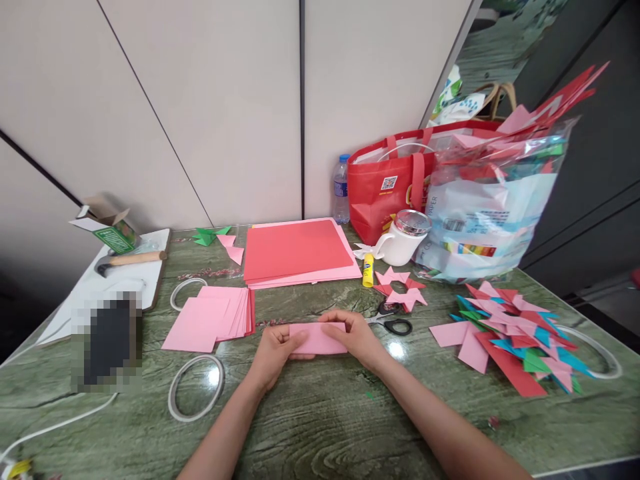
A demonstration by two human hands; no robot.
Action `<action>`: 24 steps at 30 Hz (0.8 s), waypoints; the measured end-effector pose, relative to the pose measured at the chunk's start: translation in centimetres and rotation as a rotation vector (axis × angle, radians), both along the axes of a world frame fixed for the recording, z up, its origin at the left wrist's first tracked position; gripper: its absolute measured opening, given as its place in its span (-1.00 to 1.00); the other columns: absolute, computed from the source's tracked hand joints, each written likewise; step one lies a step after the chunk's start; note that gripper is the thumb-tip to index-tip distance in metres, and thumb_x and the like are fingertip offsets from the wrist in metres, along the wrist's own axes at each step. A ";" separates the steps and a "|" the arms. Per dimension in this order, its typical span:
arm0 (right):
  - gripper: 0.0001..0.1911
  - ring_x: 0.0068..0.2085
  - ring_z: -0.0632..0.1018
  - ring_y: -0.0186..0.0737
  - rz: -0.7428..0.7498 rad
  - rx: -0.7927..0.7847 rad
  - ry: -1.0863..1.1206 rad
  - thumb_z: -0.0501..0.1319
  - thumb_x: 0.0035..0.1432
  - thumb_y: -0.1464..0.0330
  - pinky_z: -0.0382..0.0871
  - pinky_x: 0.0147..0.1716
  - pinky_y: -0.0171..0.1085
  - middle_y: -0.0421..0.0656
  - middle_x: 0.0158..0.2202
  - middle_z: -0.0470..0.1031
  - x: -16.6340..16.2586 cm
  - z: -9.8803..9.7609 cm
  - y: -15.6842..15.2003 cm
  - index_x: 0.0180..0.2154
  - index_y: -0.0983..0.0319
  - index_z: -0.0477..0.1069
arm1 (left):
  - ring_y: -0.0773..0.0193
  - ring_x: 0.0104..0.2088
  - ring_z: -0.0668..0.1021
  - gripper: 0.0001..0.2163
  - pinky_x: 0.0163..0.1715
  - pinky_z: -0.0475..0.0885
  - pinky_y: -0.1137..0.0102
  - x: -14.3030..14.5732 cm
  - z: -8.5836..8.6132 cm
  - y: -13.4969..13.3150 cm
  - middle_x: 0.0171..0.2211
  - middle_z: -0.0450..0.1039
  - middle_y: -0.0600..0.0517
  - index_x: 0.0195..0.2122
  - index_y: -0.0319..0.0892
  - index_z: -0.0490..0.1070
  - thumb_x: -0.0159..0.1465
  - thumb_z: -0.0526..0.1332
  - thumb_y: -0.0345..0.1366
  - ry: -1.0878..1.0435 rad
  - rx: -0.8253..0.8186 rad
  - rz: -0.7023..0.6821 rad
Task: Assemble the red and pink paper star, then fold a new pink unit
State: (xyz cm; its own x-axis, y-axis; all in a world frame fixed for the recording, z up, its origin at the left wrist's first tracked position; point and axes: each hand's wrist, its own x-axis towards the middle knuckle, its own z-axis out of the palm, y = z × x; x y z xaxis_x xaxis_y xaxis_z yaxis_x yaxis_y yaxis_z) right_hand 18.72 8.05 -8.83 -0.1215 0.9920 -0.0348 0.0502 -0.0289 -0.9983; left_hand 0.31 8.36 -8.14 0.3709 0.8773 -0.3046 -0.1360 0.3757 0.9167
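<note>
Between my two hands is a folded pink paper (319, 339), a narrow strip held level just above the table. My left hand (276, 350) pinches its left end, thumb on top and fingers beneath. At the right end, my right hand (356, 337) grips it with the thumb on its face. Black-handled scissors (395, 323) lie just beyond my right wrist. To the left sits a fanned stack of pink paper squares (205, 320) with red sheets at its right side. Larger red and pink sheets (297, 250) are piled behind my hands.
Rolls of white tape (173, 393) lie at left near a pixelated dark object (110, 340) and a hammer (133, 262). At right are folded paper stars (525, 327). A glue stick (368, 270), white mug (403, 240), red bag (370, 200) and filled plastic bag (490, 207) stand behind.
</note>
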 end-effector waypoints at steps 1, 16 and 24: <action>-0.77 -0.30 0.49 -0.21 0.009 0.018 -0.024 0.27 -0.03 0.20 0.32 -0.29 -0.28 -0.16 -0.34 0.53 0.0 0.1 0.0 -0.36 0.23 0.50 | 0.18 -0.40 0.56 -0.64 -0.39 0.51 0.31 0.0 0.0 0.0 -0.38 0.57 -0.06 -0.31 -0.28 0.56 -0.06 0.40 -0.11 0.007 0.001 -0.006; -0.80 -0.40 0.49 -0.22 -0.060 0.034 -0.080 0.27 -0.06 0.24 0.35 -0.33 -0.27 -0.17 -0.48 0.52 -0.8 0.3 -0.3 -0.53 0.25 0.46 | 0.20 -0.39 0.56 -0.69 -0.34 0.51 0.31 0.3 0.5 -0.2 -0.39 0.57 -0.02 -0.33 -0.29 0.54 -0.02 0.38 -0.16 0.030 0.028 -0.037; -0.80 -0.42 0.48 -0.23 -0.137 0.055 -0.076 0.27 -0.08 0.24 0.34 -0.36 -0.28 -0.16 -0.48 0.52 -0.6 0.2 -0.3 -0.52 0.26 0.46 | 0.16 -0.37 0.60 -0.62 -0.29 0.53 0.29 0.6 1.1 -0.6 -0.39 0.58 -0.06 -0.27 -0.30 0.48 -0.13 0.44 -0.28 0.062 -0.047 -0.107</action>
